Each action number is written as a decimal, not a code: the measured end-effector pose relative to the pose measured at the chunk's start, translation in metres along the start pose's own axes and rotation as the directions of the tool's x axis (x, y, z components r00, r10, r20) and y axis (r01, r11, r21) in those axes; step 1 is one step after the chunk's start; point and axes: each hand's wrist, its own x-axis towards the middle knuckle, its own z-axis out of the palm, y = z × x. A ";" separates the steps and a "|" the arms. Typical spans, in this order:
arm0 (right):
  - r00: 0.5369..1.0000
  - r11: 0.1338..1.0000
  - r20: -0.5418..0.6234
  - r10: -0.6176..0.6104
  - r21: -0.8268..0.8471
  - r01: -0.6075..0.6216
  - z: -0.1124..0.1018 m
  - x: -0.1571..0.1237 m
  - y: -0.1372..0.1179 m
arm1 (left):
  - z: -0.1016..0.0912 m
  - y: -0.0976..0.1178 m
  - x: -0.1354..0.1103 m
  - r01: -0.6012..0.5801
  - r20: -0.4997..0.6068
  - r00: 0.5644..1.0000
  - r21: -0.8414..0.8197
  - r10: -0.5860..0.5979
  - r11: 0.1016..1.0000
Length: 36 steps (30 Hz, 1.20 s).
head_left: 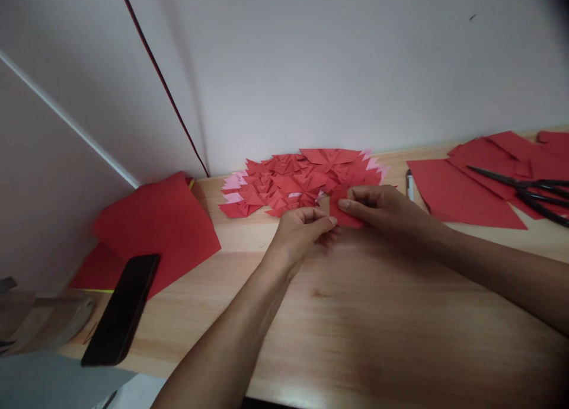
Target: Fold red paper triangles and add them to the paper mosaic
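A small piece of red paper (pixel 344 215) is held up just above the table, in front of a heap of folded paper pieces. My right hand (pixel 377 204) pinches it from the right, thumb on the near face. On the paper's left edge, my left hand (pixel 306 225) is closed with thumb and fingertips together. Behind both hands, the heap of folded red and pink paper pieces (pixel 293 178) lies against the wall. How the held paper is folded is hard to make out.
Red sheets (pixel 466 195) lie at the right with black-handled scissors (pixel 528 187) on top. A marker (pixel 409 185) lies beside them. At the left, a black phone (pixel 122 311) rests partly on larger red paper (pixel 155 237). A wall (pixel 333 65) bounds the wooden table (pixel 338 338).
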 end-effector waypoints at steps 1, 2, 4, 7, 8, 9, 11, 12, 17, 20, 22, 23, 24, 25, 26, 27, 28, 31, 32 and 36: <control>0.999 1.000 -0.031 -0.014 0.016 0.015 0.000 0.000 0.001 | 0.000 0.000 0.000 0.009 -0.001 1.000 0.003 -0.009 1.000; 0.998 0.999 -0.047 -0.032 0.041 0.034 -0.001 0.001 0.002 | 0.001 0.000 -0.001 0.010 -0.015 1.000 -0.006 -0.010 1.000; 0.996 0.994 -0.068 -0.054 0.094 0.060 -0.001 0.001 0.004 | 0.001 -0.001 -0.001 -0.013 -0.073 0.997 -0.045 0.010 0.999; 0.997 0.985 -0.059 -0.053 0.162 0.062 0.001 0.000 0.006 | 0.001 0.000 0.000 -0.048 -0.123 0.992 -0.089 0.037 0.995; 0.997 0.981 -0.049 -0.052 0.182 0.060 0.001 0.000 0.006 | 0.000 0.000 0.000 -0.053 -0.126 0.991 -0.099 0.040 0.994; 0.998 0.978 -0.042 -0.054 0.200 0.062 0.002 0.000 0.006 | 0.000 0.001 0.000 -0.055 -0.126 0.991 -0.108 0.041 0.993; 0.997 0.971 -0.032 -0.065 0.229 0.071 0.003 -0.001 0.006 | -0.001 0.001 0.000 -0.055 -0.127 0.991 -0.128 0.039 0.990; 0.997 0.967 -0.022 -0.071 0.242 0.074 0.003 -0.001 0.006 | -0.001 0.002 0.000 -0.051 -0.126 0.991 -0.138 0.033 0.989; 0.992 0.953 0.017 -0.121 0.283 0.112 0.005 -0.002 0.009 | -0.002 0.003 -0.001 0.002 -0.102 0.995 -0.177 -0.020 0.984; 0.987 0.944 0.014 -0.161 0.293 0.149 0.006 -0.001 0.011 | -0.002 0.002 -0.001 0.009 -0.097 0.995 -0.195 -0.028 0.981; 0.990 0.942 0.014 -0.139 0.312 0.128 0.006 -0.001 0.010 | -0.002 0.002 0.000 0.007 -0.111 0.993 -0.204 -0.030 0.979; 0.993 0.941 0.014 -0.120 0.321 0.109 0.006 -0.001 0.009 | -0.001 0.001 0.000 0.004 -0.123 0.992 -0.206 -0.030 0.978; 0.994 0.941 0.017 -0.104 0.327 0.092 0.006 -0.001 0.008 | -0.001 0.001 0.001 -0.001 -0.137 0.990 -0.207 -0.028 0.978; 0.995 0.940 0.023 -0.094 0.332 0.081 0.006 -0.001 0.007 | 0.000 0.000 0.001 -0.006 -0.153 0.988 -0.206 -0.026 0.979; 0.996 0.939 0.033 -0.088 0.337 0.071 0.005 -0.002 0.005 | 0.000 0.000 0.002 -0.010 -0.166 0.986 -0.203 -0.024 0.979; 0.996 0.939 0.046 -0.082 0.338 0.061 0.005 -0.002 0.004 | 0.000 -0.001 0.002 -0.016 -0.177 0.984 -0.199 -0.019 0.980; 0.996 0.942 0.056 -0.075 0.332 0.052 0.004 -0.003 0.002 | 0.001 -0.001 0.002 -0.021 -0.185 0.983 -0.193 -0.015 0.981; 0.997 0.961 0.053 -0.051 0.275 0.034 0.003 -0.005 0.000 | 0.002 -0.001 0.002 -0.019 -0.186 0.982 -0.182 -0.016 0.983; 0.998 0.968 0.045 -0.049 0.249 0.036 0.003 -0.006 -0.001 | 0.002 -0.001 0.002 -0.017 -0.186 0.982 -0.184 -0.018 0.983; 0.997 0.985 -0.006 -0.082 0.153 0.082 0.005 -0.009 -0.002 | 0.003 -0.002 0.002 -0.020 -0.180 0.983 -0.210 -0.019 0.978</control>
